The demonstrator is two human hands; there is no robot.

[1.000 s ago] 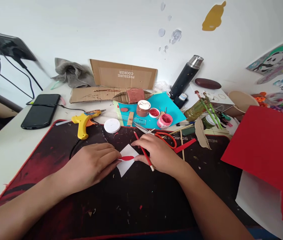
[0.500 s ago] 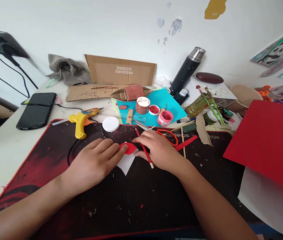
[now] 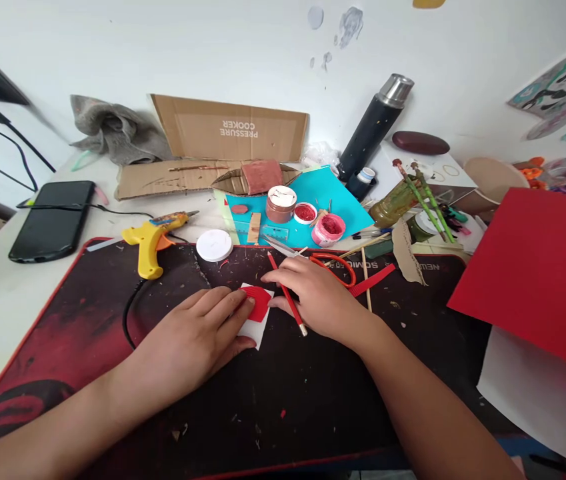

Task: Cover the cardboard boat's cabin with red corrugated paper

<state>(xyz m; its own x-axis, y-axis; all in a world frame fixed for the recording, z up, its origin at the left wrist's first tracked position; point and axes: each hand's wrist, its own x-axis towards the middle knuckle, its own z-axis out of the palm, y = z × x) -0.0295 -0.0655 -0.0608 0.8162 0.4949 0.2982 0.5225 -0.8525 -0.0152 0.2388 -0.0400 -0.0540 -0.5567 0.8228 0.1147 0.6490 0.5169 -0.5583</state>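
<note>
A small red paper piece (image 3: 257, 305) with a ridged-looking top lies over a white paper piece (image 3: 255, 330) on the dark desk mat. My left hand (image 3: 197, 327) presses its fingertips on the red piece's left side, and its thumb is by the lower edge of the white one. In my right hand (image 3: 320, 297) a red pencil (image 3: 287, 293) is held slantwise, its eraser end toward me. That hand's thumb and forefinger reach the right edge of the paper pieces. Scissors with orange handles (image 3: 335, 263) lie just behind it, their blades partly covered.
A yellow glue gun (image 3: 149, 247) and a white lid (image 3: 214, 246) lie at the back left. Open paint jars (image 3: 329, 230) stand on turquoise paper (image 3: 350, 207). Red sheets (image 3: 537, 260) jut in at right. A black flask (image 3: 375, 127) leans by the wall.
The red piece has turned and shows more of its surface on the white paper. My left hand has shifted, its thumb now visible below. The right hand keeps the pencil almost unmoved.
</note>
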